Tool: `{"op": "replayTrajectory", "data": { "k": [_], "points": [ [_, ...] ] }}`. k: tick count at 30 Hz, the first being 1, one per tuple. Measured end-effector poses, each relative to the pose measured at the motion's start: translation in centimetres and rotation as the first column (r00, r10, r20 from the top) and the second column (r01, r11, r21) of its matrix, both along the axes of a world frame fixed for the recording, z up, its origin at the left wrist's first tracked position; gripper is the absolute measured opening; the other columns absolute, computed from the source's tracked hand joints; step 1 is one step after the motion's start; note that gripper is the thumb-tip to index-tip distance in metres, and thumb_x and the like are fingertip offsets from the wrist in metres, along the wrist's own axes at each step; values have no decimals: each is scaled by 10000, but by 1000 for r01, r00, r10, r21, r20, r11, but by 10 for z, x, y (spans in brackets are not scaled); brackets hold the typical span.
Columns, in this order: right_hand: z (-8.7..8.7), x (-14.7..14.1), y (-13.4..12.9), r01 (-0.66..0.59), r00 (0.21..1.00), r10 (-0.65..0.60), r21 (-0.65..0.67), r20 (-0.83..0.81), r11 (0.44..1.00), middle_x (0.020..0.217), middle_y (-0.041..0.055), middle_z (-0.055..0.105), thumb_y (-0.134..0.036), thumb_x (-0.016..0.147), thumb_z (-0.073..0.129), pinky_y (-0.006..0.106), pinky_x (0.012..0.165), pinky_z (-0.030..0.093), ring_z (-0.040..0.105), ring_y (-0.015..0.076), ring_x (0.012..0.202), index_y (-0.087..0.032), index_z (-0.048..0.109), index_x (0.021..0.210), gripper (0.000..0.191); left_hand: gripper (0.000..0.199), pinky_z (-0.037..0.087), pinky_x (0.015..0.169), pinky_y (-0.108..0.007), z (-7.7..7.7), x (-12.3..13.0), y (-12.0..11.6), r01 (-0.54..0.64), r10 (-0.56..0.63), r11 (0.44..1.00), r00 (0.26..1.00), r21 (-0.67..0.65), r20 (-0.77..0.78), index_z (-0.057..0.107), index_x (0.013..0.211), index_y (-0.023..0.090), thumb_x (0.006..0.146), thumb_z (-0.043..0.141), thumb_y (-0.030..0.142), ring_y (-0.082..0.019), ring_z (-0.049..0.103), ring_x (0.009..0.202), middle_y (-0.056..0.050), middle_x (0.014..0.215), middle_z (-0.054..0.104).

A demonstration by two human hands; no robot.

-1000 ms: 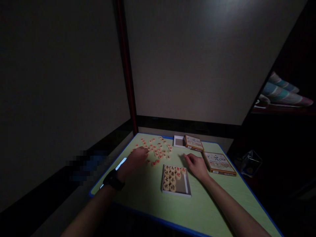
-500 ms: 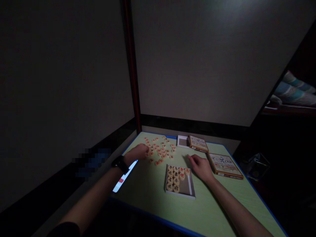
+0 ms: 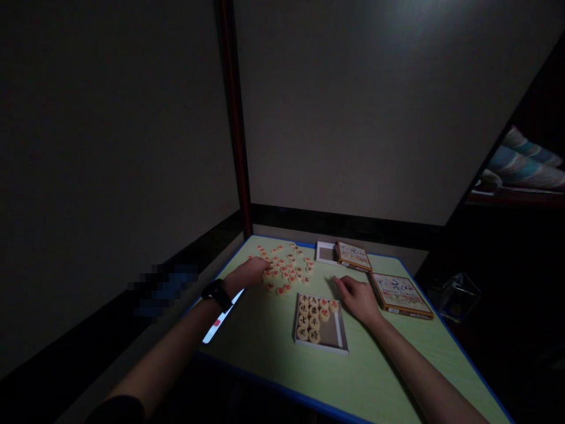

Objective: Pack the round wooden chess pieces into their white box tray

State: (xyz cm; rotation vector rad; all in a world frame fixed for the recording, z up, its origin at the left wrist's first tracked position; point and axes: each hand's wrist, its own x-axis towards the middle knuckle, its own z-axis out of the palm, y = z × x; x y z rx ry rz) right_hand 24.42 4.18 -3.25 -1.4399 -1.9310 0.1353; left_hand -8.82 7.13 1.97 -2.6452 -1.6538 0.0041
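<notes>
My left hand (image 3: 251, 272), a dark watch on its wrist, reaches to the near left side of the scattered round pieces (image 3: 289, 270), which bear red or black characters. Its fingers are closed at the pieces, and what they pinch is hidden. Right of the middle, my right hand (image 3: 357, 297) rests on the green table (image 3: 265, 347) with its fingers curled; anything inside them is too small to make out. Between my hands and nearer to me lies an open box tray (image 3: 332, 335) with rows of pieces at its left and top.
Another open white tray (image 3: 326, 252) stands at the back, with a patterned box (image 3: 353, 257) against its right side. A larger patterned box (image 3: 401, 294) lies right of my right hand. A lit phone or tablet (image 3: 220, 321) lies under my left wrist.
My left hand has moved slightly right and up over the scattered pieces, uncovering a piece behind it. My right hand keeps its place beside the tray.
</notes>
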Motion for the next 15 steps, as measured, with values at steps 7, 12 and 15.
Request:
{"op": "replayTrajectory", "data": {
  "k": [7,12,15],
  "points": [
    [1,-1,-1,13,1000,-13,-14,14,1000,590,70,688,-593,942,325,269,548,359,621,196,540,-201,674,693,581,244,489,857,-312,-1,3,-3,-21,21,1000,1000,12,-19,678,968,175,760,565,115,-242,647,1003,-107,1046,709],
    [3,-1,-2,9,999,-8,-15,33,1000,592,68,687,-578,945,324,272,549,358,618,198,537,-201,675,707,568,187,504,835,-336,-3,9,-2,-49,50,999,997,8,-53,675,923,165,817,523,145,-253,656,985,-129,1050,701],
    [4,0,-2,8,999,-7,-22,42,1000,579,66,682,-576,945,321,271,551,363,622,199,537,-201,677,709,568,181,506,820,-331,-4,11,0,-51,52,999,996,3,-67,672,901,162,838,503,146,-245,662,956,-129,1028,705]
  ]
}}
